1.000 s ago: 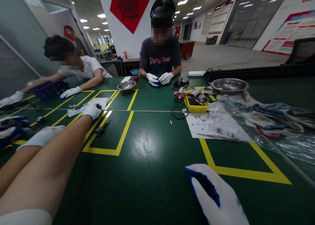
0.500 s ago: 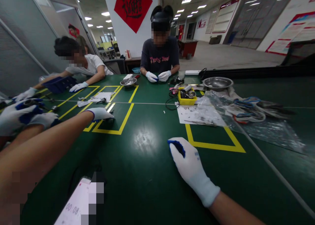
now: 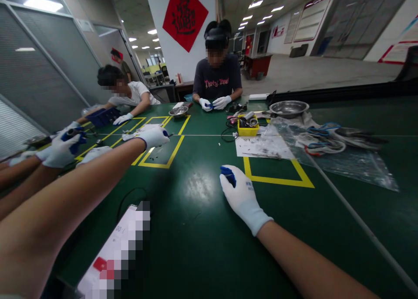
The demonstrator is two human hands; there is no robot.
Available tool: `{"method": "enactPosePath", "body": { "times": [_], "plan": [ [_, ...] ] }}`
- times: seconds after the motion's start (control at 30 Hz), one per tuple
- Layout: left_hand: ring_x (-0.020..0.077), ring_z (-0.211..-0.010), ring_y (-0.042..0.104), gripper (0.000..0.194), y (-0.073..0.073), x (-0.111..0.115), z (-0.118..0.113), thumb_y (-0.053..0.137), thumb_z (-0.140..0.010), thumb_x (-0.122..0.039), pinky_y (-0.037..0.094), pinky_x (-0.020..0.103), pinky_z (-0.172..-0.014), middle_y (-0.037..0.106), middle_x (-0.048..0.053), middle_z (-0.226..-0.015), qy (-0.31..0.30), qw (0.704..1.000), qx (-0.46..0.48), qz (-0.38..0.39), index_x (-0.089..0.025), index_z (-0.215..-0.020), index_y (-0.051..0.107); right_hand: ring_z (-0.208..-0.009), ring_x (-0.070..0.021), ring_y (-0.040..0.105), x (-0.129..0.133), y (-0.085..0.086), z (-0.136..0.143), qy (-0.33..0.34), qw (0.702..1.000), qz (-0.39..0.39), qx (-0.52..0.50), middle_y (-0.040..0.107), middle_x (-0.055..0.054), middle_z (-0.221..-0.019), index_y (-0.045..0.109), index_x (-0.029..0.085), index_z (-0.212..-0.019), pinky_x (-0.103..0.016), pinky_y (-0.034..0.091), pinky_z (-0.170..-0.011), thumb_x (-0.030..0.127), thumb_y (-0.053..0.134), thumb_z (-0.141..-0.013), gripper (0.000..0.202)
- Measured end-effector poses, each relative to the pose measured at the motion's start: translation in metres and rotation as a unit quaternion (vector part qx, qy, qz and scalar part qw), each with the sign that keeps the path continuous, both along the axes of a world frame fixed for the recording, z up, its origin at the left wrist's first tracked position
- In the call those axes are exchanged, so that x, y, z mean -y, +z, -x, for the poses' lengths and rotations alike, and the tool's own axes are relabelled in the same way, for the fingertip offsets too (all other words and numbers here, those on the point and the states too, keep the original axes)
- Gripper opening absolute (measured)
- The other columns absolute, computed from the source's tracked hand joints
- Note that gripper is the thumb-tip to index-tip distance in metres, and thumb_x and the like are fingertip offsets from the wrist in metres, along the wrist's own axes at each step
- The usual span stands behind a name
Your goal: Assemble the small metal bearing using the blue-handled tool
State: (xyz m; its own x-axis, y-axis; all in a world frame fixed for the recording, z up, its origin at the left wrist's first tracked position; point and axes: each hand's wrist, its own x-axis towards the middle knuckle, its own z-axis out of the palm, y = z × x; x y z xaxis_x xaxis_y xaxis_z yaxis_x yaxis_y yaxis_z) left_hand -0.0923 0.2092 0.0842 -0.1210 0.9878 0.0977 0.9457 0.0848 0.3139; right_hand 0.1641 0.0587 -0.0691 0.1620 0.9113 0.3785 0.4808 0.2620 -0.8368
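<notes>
My left hand (image 3: pixel 154 137), in a white glove with blue fingertips, is stretched out over a yellow-taped rectangle (image 3: pixel 174 153). Its fingers are closed on a small dark part (image 3: pixel 170 135), whose kind I cannot make out. A few tiny dark pieces (image 3: pixel 152 158) lie on the table below that hand. My right hand (image 3: pixel 240 188), gloved alike, rests above the green table (image 3: pixel 199 229) in front of another taped rectangle (image 3: pixel 281 181). Its fingers are loosely curled, with a gap between thumb and forefinger, and nothing shows in it.
A phone (image 3: pixel 114 246) lies near me. To the right are a yellow bin (image 3: pixel 248 128) of metal parts, white paper (image 3: pixel 261 148), a steel bowl (image 3: pixel 289 109), gloves (image 3: pixel 346 137) and plastic film. Co-workers' gloved hands (image 3: pixel 63 148) work at left; another person (image 3: pixel 217 76) sits opposite.
My left hand has risen and moved right, lifting the small dark part off the table. My right hand stays curled. The view has shifted left, and the co-worker's hands at left have moved.
</notes>
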Motion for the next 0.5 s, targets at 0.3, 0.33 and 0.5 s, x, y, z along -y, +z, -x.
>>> {"method": "enactPosePath", "body": {
  "times": [0.3, 0.33, 0.5],
  "plan": [
    [0.0302, -0.089, 0.073, 0.020, -0.048, 0.117, -0.122, 0.074, -0.076, -0.025, 0.058, 0.038, -0.086, 0.075, 0.012, -0.093, -0.313, 0.941, -0.112, 0.054, -0.020, -0.095, 0.074, -0.118, -0.0379, 0.063, 0.009, -0.002, 0.005, -0.005, 0.986, -0.105, 0.127, 0.068, -0.017, -0.128, 0.053, 0.018, -0.146, -0.060, 0.048, -0.106, 0.028, 0.061, -0.080, 0.067],
    [0.0303, -0.093, 0.073, 0.022, -0.052, 0.122, -0.127, 0.072, -0.078, -0.025, 0.058, 0.039, -0.087, 0.075, 0.012, -0.097, -0.308, 0.944, -0.111, 0.041, -0.019, -0.100, 0.072, -0.114, -0.0369, 0.064, 0.009, -0.002, 0.005, -0.011, 0.989, -0.087, 0.121, 0.070, -0.016, -0.124, 0.052, 0.018, -0.147, -0.059, 0.050, -0.104, 0.025, 0.059, -0.079, 0.068],
    [0.0264, -0.089, 0.073, 0.020, -0.050, 0.123, -0.128, 0.075, -0.078, -0.029, 0.059, 0.036, -0.085, 0.077, 0.007, -0.097, -0.244, 0.969, -0.020, 0.036, -0.021, -0.096, 0.070, -0.111, -0.0374, 0.066, 0.003, -0.002, 0.002, -0.026, 0.994, -0.027, 0.100, 0.072, -0.015, -0.119, 0.060, 0.019, -0.139, -0.056, 0.053, -0.100, 0.026, 0.060, -0.079, 0.060]
  ]
}}
